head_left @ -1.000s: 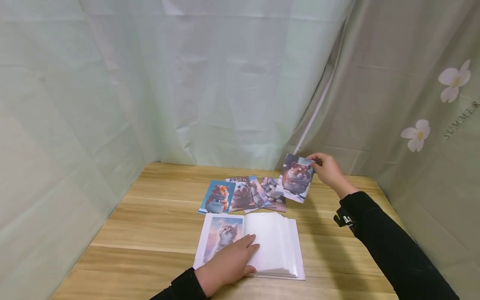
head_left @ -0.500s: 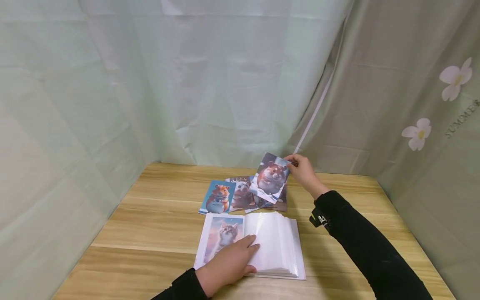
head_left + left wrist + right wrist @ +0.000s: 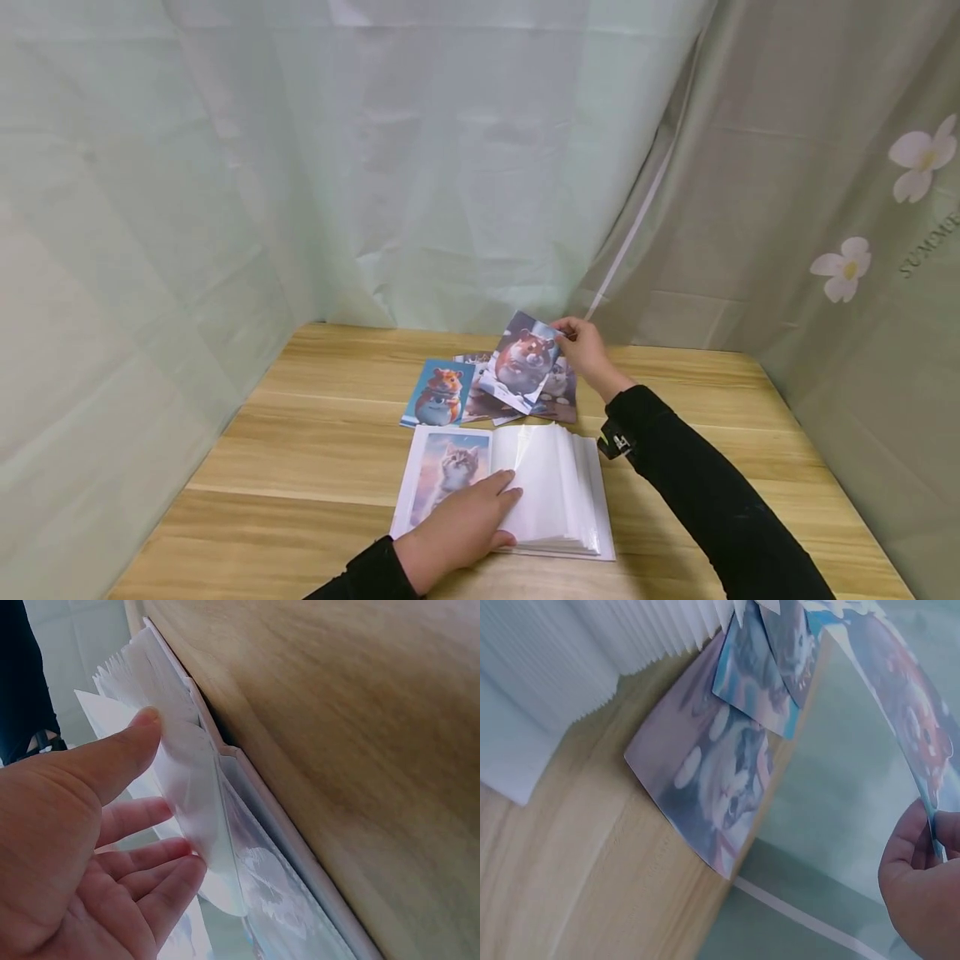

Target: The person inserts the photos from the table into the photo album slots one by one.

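Observation:
An open photo album [image 3: 533,483] lies on the table, with a kitten picture [image 3: 456,468] in its left page and white sleeves on the right. My left hand [image 3: 461,521] rests across the album's middle. In the left wrist view, the thumb and loosely bent fingers of that hand [image 3: 105,825] touch the white sleeves [image 3: 191,769]. My right hand [image 3: 587,353] pinches the upper right edge of a hamster picture card [image 3: 523,363], which is tilted above other cards. The right wrist view shows this card [image 3: 904,705] between thumb and fingers.
A blue hamster card [image 3: 437,395] lies behind the album. Partly covered cards lie beside it, including a grey animal card [image 3: 557,396] at the right. The wooden table [image 3: 300,450] has pale curtains [image 3: 465,167] behind it and at both sides.
My right hand has carried the hamster card leftward, from the right side of the pile to above its middle. My left hand stays on the album.

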Demonstrator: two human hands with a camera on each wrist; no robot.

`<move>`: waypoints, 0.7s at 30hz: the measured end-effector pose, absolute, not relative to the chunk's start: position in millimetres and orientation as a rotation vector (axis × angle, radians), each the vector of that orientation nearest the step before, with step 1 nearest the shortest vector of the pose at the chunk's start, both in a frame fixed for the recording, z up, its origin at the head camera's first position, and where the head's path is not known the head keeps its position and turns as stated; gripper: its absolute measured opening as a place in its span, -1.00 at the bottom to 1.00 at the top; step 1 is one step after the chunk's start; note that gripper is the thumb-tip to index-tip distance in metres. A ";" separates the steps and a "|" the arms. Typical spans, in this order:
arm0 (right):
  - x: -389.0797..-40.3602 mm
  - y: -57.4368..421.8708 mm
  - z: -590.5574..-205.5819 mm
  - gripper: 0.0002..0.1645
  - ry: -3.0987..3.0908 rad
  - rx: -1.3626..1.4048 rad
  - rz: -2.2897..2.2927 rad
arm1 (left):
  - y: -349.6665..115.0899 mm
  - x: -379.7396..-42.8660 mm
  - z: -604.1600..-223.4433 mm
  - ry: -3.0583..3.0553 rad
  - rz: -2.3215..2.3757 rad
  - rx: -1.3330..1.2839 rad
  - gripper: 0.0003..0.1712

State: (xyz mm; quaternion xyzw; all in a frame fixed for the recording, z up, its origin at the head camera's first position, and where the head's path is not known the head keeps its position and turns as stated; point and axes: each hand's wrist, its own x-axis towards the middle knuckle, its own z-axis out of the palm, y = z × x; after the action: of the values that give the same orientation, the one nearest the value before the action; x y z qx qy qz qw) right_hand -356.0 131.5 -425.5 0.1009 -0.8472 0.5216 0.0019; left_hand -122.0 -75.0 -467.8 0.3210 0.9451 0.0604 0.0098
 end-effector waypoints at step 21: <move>-350.5 126.7 -441.0 -0.74 -2.621 0.175 1.847 | -74.4 -120.9 -466.5 2.959 0.199 0.997 -0.32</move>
State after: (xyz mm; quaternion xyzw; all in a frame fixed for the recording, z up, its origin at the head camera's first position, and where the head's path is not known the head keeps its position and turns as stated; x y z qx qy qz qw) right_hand -350.5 126.7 -441.0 0.0546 -0.8158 0.5748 -0.0348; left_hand -120.9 -74.4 -466.5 0.3188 0.9457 0.0637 0.0064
